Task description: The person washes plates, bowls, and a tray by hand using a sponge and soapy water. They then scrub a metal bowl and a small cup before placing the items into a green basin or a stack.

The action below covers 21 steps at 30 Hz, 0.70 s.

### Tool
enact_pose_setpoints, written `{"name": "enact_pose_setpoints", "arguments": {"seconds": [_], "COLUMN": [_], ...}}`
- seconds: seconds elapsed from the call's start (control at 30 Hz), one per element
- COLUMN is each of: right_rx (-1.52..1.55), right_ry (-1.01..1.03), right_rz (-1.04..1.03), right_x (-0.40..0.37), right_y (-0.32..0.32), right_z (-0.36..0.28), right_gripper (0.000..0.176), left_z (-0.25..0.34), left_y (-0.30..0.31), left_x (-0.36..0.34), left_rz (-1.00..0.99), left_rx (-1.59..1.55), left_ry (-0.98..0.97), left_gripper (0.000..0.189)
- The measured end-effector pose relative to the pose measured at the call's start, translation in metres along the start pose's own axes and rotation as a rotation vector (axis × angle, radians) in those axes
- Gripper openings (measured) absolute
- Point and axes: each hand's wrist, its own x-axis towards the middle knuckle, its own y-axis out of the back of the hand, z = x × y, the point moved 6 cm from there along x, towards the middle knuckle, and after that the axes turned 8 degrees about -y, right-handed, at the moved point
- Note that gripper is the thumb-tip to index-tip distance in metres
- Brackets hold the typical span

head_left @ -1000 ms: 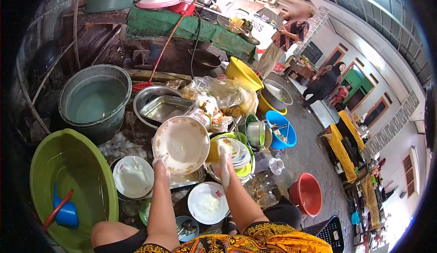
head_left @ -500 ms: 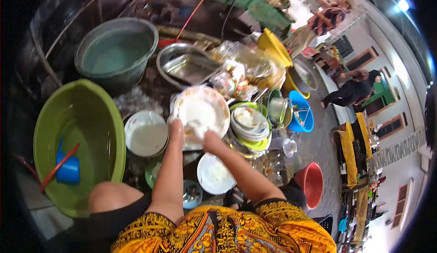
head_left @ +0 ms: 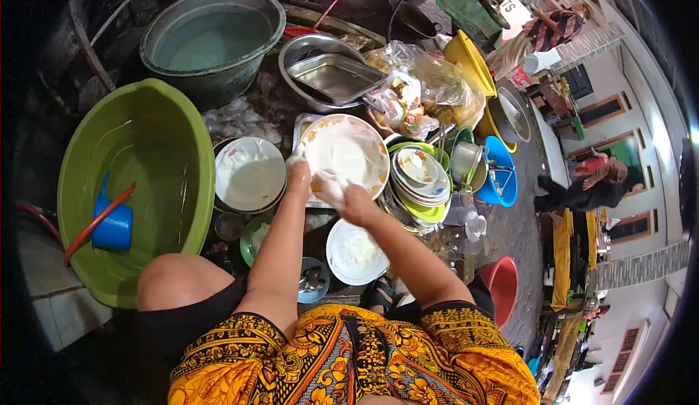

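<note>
Above the metal tray (head_left: 300, 124) on the ground, right in front of you, is the floral-rimmed plate (head_left: 348, 150), tilted, white suds on its face. Your left hand (head_left: 297, 177) grips its left rim. Your right hand (head_left: 348, 199) is at the near rim, suds over the fingers; can't tell how wide it is or if it holds anything.

Left of the tray: stacked white plates (head_left: 250, 175), top one sudsy. Right of it: mixed plate stack (head_left: 422, 183), small floral plate (head_left: 417, 165) on top. Nearer you, white plate (head_left: 351, 261) with white stuff in it, unclear what; blue bowl (head_left: 313, 296) beside it, spoons (head_left: 312, 280) inside.

Ground's left side: big green tub (head_left: 138, 128) with water, blue dipper (head_left: 112, 223) in it. Beyond that, grey tub (head_left: 218, 81), also water. Past the tray's far edge, steel basin (head_left: 293, 50) with a rectangular pan (head_left: 338, 79) in it, plastic bags (head_left: 448, 84) to its right. Ground's right side: blue basin (head_left: 511, 179), red basin (head_left: 502, 288) nearer you.
</note>
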Motion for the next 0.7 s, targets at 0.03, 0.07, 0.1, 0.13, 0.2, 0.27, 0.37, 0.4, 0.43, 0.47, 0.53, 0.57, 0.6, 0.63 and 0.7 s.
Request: {"name": "enact_pose_setpoints", "arguments": {"seconds": [0.03,0.07,0.1,0.13,0.2,0.27,0.37,0.4,0.43,0.47,0.53,0.57,0.6,0.63,0.7], "right_rx": [-0.095,-0.203,-0.267,-0.217,-0.199,-0.153,-0.001,-0.012,-0.02,0.096,-0.012,-0.117,-0.203,-0.261,-0.338], "right_ry": [-0.1,-0.182,-0.273,-0.369,-0.447,-0.378,-0.023,-0.076,-0.13,0.017,0.068,0.127,0.093,0.114,-0.012], "right_rz": [-0.023,-0.008,0.063,0.147,0.195,0.12,0.199,0.083,-0.031,0.099,-0.003,-0.107,-0.17,-0.077,-0.105], "right_x": [-0.004,-0.001,-0.002,0.007,0.024,0.036,0.024,0.013,0.003,-0.001,-0.007,-0.01,-0.01,-0.018,-0.023], "right_y": [0.011,0.017,0.042,0.048,0.051,0.031,0.008,0.014,0.017,0.014,0.02,0.022,0.026,0.048,0.063], "right_z": [0.011,0.032,0.031,0.045,0.05,0.032,-0.024,-0.037,-0.046,-0.046,-0.033,-0.026,-0.011,-0.006,0.038], "right_gripper": [0.02,0.018,0.015,0.014,0.015,0.017,0.02,0.022,0.023,0.023,0.023,0.023,0.023,0.026,0.031], "left_z": [0.0,0.002,0.004,0.014,-0.002,-0.012,-0.042,-0.037,-0.033,-0.026,-0.025,-0.019,0.002,0.018,0.036], "left_y": [0.004,0.007,0.01,-0.002,-0.007,-0.02,0.007,0.015,0.025,0.035,0.068,0.084,0.087,0.085,0.071], "left_x": [0.004,0.008,0.009,-0.006,-0.01,-0.015,0.002,0.004,0.007,0.009,0.021,0.027,0.018,0.005,-0.012], "left_rz": [0.012,0.003,-0.006,-0.063,-0.077,-0.167,-0.019,0.011,0.04,0.108,0.254,0.326,0.425,0.5,0.562], "left_rx": [0.0,0.062,0.124,0.16,0.287,0.403,0.347,0.234,0.124,0.049,0.092,0.209,0.368,0.337,0.003], "left_ry": [-0.003,-0.002,-0.002,0.035,0.063,0.059,0.092,0.166,0.24,0.167,-0.042,-0.182,-0.16,-0.168,-0.243], "left_gripper": [0.03,0.03,0.03,0.03,0.031,0.035,0.039,0.04,0.041,0.042,0.039,0.038,0.037,0.037,0.035]}}
